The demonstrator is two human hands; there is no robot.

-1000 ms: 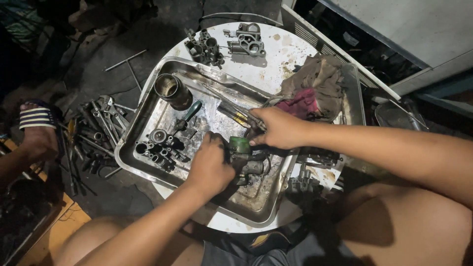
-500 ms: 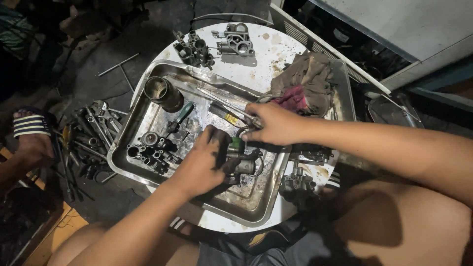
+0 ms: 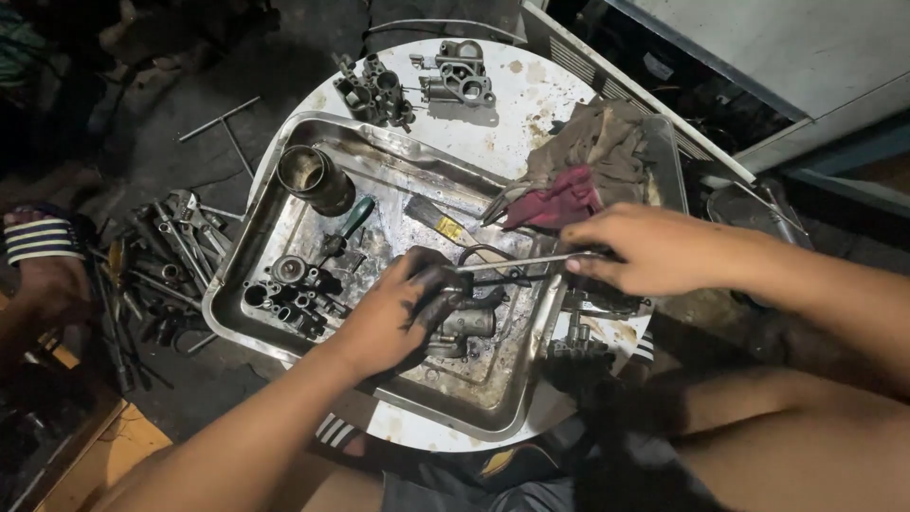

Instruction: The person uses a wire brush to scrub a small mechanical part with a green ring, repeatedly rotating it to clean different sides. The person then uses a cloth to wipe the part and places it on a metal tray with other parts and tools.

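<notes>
One label shows: a small yellow rectangular sticker (image 3: 449, 228) on the flat grey handle of a tool lying in the metal tray (image 3: 237, 294). No packages, signs or screens are visible.

The greasy grey metal carburettor body (image 3: 462, 325) in the steel tray (image 3: 379, 152) is largely covered by the oil-blackened left hand (image 3: 393, 318), so its shape cannot be made out in full. The near end of the thin bright metal rod (image 3: 517, 263) is concealed inside the right hand (image 3: 654, 248), and whether its far end touches the casting cannot be told. The heap of dark spanners and pliers on the floor (image 3: 156, 270) is too dim to be sorted. A striped sandal (image 3: 38, 239) is cut off by the left edge.
</notes>
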